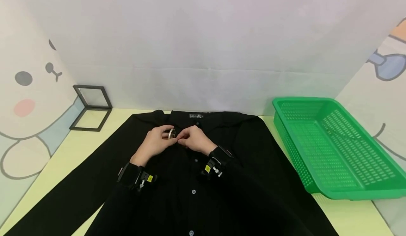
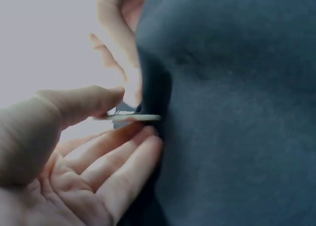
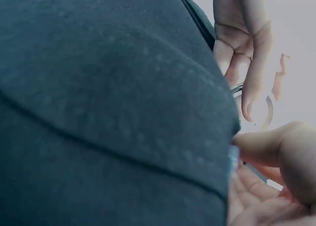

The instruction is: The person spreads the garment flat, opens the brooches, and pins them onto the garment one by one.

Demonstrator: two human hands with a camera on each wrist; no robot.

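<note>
A black long-sleeved shirt (image 1: 196, 172) with buttons down its front lies spread on the table, collar away from me. Near the collar, my left hand (image 1: 155, 140) pinches a pale, thin, ring-shaped piece (image 1: 171, 134) between thumb and fingers. In the left wrist view this ring-shaped piece (image 2: 140, 117) shows edge-on against the dark cloth; its exact kind is unclear. Close beside it, my right hand (image 1: 196, 139) pinches the shirt's cloth, the thumb (image 3: 266, 147) at the fabric edge in the right wrist view. The two hands' fingertips nearly meet, hiding the spot between them.
A green perforated plastic basket (image 1: 320, 155) stands on the right of the table. At the back left, an opened black-framed case (image 1: 90, 108) with clear panels stands by the wall. A white cloth backdrop (image 1: 203, 45) rises behind the shirt.
</note>
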